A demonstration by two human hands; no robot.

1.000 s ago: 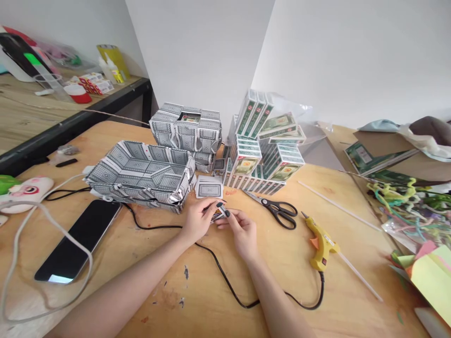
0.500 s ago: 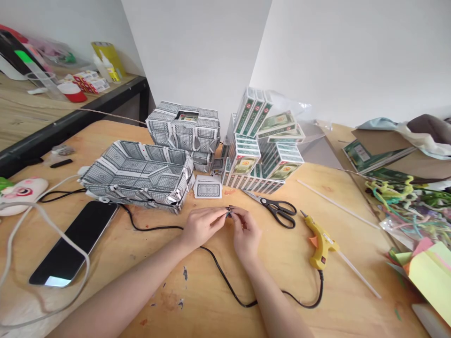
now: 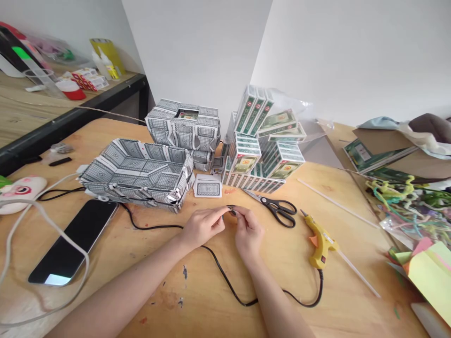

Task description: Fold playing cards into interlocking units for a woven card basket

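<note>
A: Grip state?
B: Left hand (image 3: 202, 227) and right hand (image 3: 249, 233) meet, both pinching a small card (image 3: 230, 211) (mostly hidden, fold unclear).
A: Its position?
B: Over the tabletop (image 3: 197, 300), just in front of the card stack (image 3: 208, 188), left of the black-handled scissors (image 3: 265, 202). Glue gun (image 3: 322, 244) lies farther right.
</note>
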